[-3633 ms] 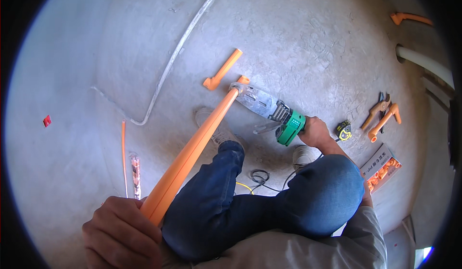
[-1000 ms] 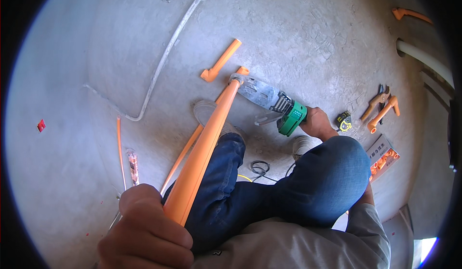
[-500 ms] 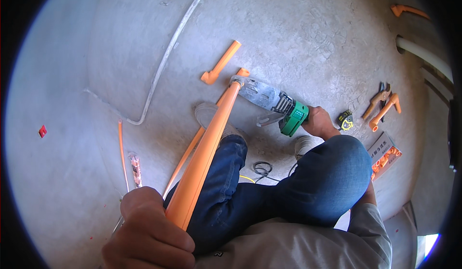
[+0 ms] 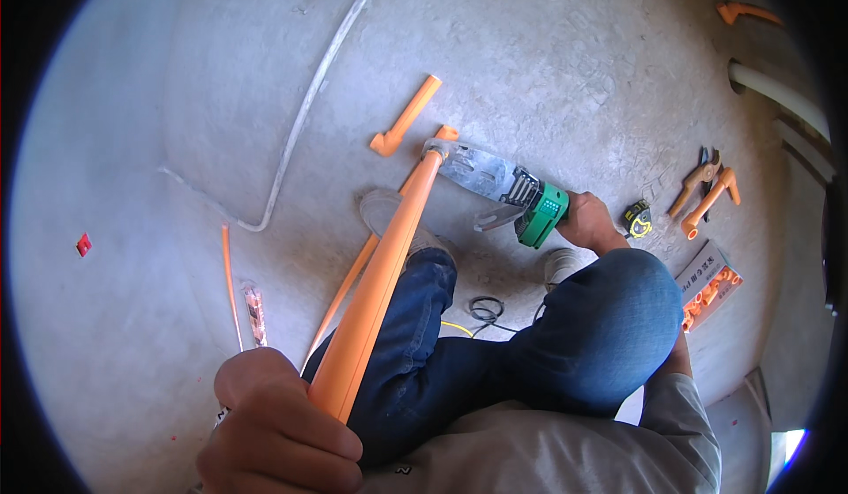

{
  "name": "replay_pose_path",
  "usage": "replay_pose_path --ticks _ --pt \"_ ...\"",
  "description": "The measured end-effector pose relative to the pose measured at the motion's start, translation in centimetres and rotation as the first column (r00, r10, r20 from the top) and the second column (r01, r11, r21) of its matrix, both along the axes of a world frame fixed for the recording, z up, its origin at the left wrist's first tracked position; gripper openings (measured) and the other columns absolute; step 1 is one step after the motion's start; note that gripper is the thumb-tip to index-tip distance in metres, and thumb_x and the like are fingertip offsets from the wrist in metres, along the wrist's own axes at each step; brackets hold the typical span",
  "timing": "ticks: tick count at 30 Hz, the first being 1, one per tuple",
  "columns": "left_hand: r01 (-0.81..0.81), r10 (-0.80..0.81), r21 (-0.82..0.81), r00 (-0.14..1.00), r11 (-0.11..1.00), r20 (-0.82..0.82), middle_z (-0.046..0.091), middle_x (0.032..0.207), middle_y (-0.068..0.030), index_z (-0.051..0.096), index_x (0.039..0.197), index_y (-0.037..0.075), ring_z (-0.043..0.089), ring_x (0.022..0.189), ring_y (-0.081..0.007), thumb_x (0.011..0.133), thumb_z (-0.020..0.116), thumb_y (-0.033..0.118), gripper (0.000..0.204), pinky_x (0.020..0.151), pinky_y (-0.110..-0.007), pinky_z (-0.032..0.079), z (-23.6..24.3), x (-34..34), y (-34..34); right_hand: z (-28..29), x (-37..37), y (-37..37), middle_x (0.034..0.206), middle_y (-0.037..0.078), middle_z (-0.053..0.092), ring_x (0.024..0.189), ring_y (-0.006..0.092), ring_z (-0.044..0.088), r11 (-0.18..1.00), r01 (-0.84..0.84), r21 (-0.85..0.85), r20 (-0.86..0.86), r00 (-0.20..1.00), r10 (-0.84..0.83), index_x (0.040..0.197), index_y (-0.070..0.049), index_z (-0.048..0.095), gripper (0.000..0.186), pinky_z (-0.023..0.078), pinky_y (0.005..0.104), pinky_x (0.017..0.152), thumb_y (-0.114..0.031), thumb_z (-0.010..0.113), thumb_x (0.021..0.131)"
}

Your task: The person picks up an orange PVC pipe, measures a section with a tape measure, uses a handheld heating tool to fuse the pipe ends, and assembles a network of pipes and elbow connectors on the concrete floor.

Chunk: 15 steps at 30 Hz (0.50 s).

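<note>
My left hand grips a long orange pipe at the bottom. The pipe’s far end meets the metal plate of a heat welding tool, where an orange fitting shows on the other side. My right hand is closed round the handle of the tool’s green body, beside my raised knee. Another orange pipe lies under the long one, past my left shoe. A short pipe with an elbow rests on the floor beyond the plate.
At right lie a tape measure, pliers-like tools, an orange piece and a box of orange fittings. Coiled cable lies between my feet. A white conduit crosses the floor; thicker pipe stands at the upper right.
Since the earliest frame, my left hand has moved right with the pipe, and the pipe beneath now shows. The view has shifted slightly. In the last half second little has changed.
</note>
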State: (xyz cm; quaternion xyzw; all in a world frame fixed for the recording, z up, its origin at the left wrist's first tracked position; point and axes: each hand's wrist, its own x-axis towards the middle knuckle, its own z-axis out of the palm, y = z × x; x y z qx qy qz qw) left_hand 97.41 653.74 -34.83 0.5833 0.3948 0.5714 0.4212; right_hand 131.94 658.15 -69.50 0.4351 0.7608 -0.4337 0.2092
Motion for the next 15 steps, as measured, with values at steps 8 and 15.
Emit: replay_pose_path --ticks 8,15 --pt "-0.065 0.065 0.012 0.998 0.998 -0.027 0.056 0.066 -0.002 0.052 0.071 0.013 0.058 0.067 -0.0212 0.091 0.069 0.027 0.029 0.062 -0.037 0.055 0.1 0.7 -0.1 0.7 -0.7 0.4 0.086 0.026 0.069 0.084 0.0464 0.066 1.0 0.007 -0.004 0.013 1.0 -0.007 0.094 -0.003 0.069 0.025 0.053 0.0524 0.077 -0.018 0.07 0.075" --pt "-0.152 0.153 0.035 0.988 0.988 -0.028 0.054 0.061 -0.0013 0.047 0.069 0.014 0.057 0.063 -0.0202 0.09 0.067 0.024 0.031 0.061 -0.037 0.055 -0.3 1.4 -0.1 0.8 -0.6 0.7 0.092 0.024 0.071 0.091 0.0426 0.068 0.999 -0.023 -0.042 0.106 0.994 0.027 0.099 -0.004 0.069 0.03 0.054 0.0498 0.083 -0.025 0.069 0.077"
